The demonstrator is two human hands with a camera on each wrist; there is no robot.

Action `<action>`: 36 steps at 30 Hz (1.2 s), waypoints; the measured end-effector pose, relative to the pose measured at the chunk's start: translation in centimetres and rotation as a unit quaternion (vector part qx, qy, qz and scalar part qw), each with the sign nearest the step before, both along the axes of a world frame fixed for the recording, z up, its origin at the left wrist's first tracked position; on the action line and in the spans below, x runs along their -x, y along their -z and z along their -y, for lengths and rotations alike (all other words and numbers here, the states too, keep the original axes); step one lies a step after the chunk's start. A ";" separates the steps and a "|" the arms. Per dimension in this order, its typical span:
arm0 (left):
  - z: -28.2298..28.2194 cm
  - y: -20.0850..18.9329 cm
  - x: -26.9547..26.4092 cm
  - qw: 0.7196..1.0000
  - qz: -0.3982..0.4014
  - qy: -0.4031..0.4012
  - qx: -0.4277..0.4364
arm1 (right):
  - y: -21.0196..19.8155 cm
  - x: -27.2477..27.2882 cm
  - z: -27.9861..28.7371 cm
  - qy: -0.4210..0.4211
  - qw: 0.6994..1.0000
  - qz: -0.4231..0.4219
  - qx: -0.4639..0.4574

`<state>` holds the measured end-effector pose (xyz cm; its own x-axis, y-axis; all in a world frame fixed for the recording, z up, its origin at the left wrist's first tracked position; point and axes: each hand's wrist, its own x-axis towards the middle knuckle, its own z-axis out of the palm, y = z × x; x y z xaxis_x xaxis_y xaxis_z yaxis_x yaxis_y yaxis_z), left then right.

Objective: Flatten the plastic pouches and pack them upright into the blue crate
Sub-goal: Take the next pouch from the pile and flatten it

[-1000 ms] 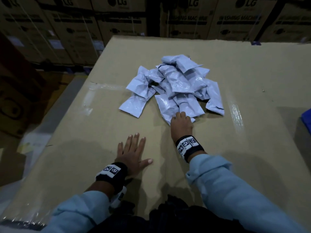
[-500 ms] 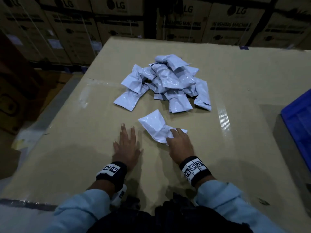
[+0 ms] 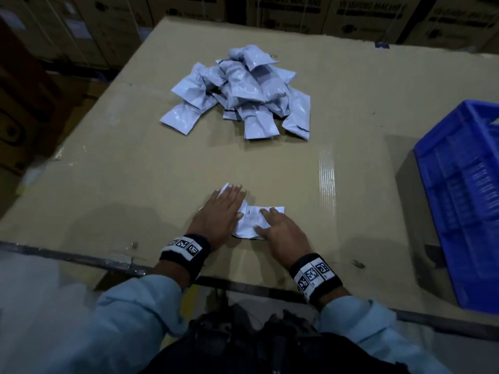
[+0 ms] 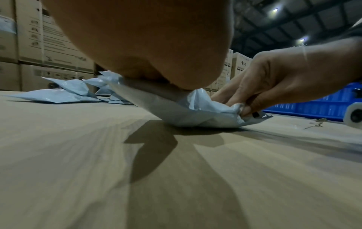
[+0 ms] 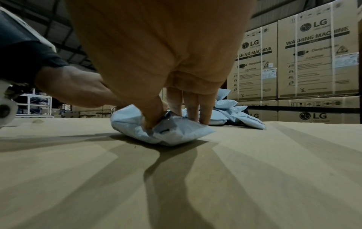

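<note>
One crumpled pale-blue plastic pouch point(image 3: 249, 221) lies on the cardboard tabletop point(image 3: 135, 171) close to me. My left hand point(image 3: 222, 209) lies flat on its left part, fingers straight. My right hand point(image 3: 276, 229) presses its right part with straight fingertips and the thumb. In the left wrist view the pouch point(image 4: 176, 111) bulges up between my left palm point(image 4: 147, 38) and the right hand's fingers point(image 4: 231, 96). In the right wrist view the thumb point(image 5: 154, 114) dents the pouch point(image 5: 176, 134). A pile of several more pouches point(image 3: 243, 95) lies farther back. The blue crate point(image 3: 464, 184) stands at the right.
Stacked washing-machine cartons point(image 3: 364, 20) line the far side of the table. A strip of clear tape point(image 3: 326, 179) runs across the cardboard right of my hands. The table's near edge point(image 3: 81, 260) is just under my wrists.
My right hand has dragged one pouch out of the pile toward me. My left hand has moved onto it, and both hands now press it near the table's front edge.
</note>
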<state>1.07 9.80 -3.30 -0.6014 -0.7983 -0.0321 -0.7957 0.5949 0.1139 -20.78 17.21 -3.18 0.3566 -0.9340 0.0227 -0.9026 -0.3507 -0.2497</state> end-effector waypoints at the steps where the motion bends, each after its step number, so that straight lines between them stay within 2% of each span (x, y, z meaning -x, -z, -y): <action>1: -0.5 0.1 0.3 1.000 0.010 -0.001 -0.019 | 0.1 0.4 -0.7 -0.002 1.000 0.007 0.003; 4: -1.7 0.5 -0.1 0.995 -0.015 -0.025 -0.093 | 0.2 1.3 -2.7 0.002 1.000 0.000 0.005; 6: -2.3 0.6 -0.6 0.993 -0.027 -0.038 -0.106 | -0.1 1.4 -3.5 0.023 1.000 0.002 -0.001; 13: -3.1 1.0 -0.7 0.996 0.039 -0.068 -0.051 | -2.4 -1.2 -4.7 0.106 0.990 -0.067 -0.056; 15: -3.4 0.5 -0.5 0.993 0.085 -0.067 -0.036 | -3.1 -2.9 -4.3 0.155 0.984 -0.078 -0.029; 17: -3.8 0.0 0.0 0.990 0.121 -0.070 -0.009 | -3.0 -4.2 -3.5 0.195 0.979 -0.045 0.029; 19: -3.9 -0.4 0.4 0.988 0.132 -0.082 0.006 | -2.0 -4.9 -2.6 0.199 0.979 -0.019 0.036; 22: -3.6 0.0 0.7 0.993 0.094 -0.065 -0.004 | 0.9 -4.9 -2.4 0.168 0.985 -0.042 -0.022; 24: -3.0 0.7 0.7 0.998 0.060 -0.004 -0.035 | 2.3 -4.4 -2.7 0.153 0.985 -0.070 -0.036; 27: -2.6 1.6 0.4 0.997 -0.003 0.054 -0.051 | 2.9 -4.1 -3.0 0.162 0.985 -0.058 -0.035; 30: -2.6 1.7 -0.2 0.994 -0.053 0.039 -0.090 | 2.9 -4.4 -3.0 0.171 0.983 -0.048 -0.035; 36: -2.9 1.7 -0.1 0.992 -0.064 0.018 -0.109 | 3.0 -4.5 -3.2 0.170 0.984 -0.041 -0.025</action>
